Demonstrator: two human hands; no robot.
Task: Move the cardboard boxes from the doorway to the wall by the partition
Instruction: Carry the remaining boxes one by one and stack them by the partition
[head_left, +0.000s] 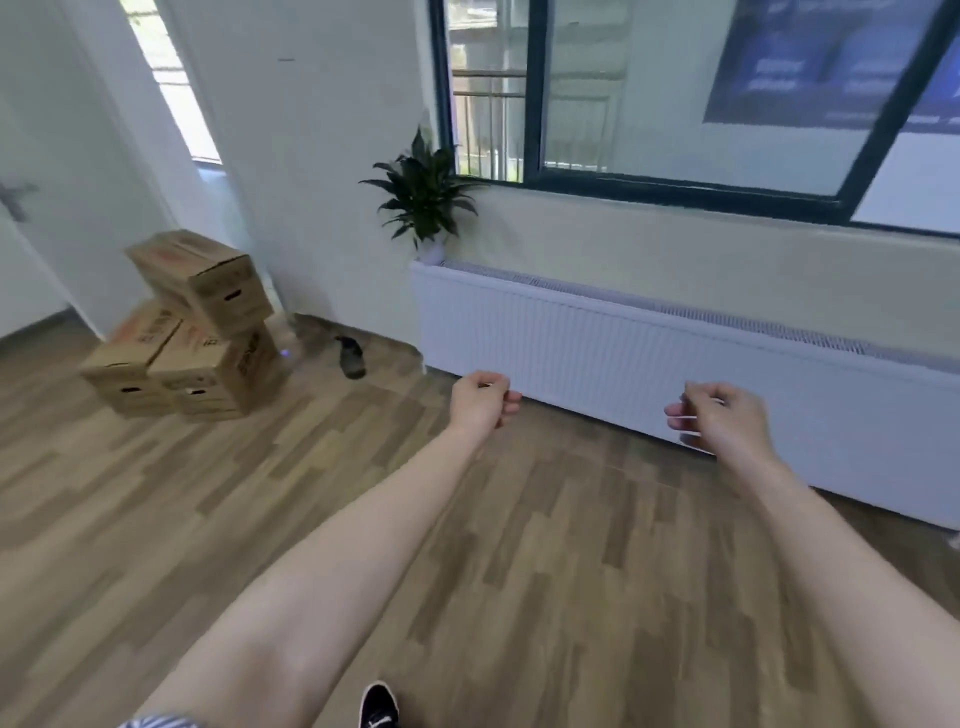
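Three brown cardboard boxes are stacked at the left against a white wall. The top box (208, 278) lies askew over two lower boxes, a left one (130, 358) and a right one (218, 374), both on the wooden floor. My left hand (483, 397) and my right hand (719, 415) are stretched out in front of me over the floor, well to the right of the boxes. Both hands hold nothing; their fingers are loosely curled inward.
A long white radiator (649, 364) runs along the wall under a dark-framed window (675, 182). A potted plant (423, 202) stands on its left end. A dark shoe (350, 356) lies on the floor near the boxes. My own shoe (378, 706) shows at the bottom edge.
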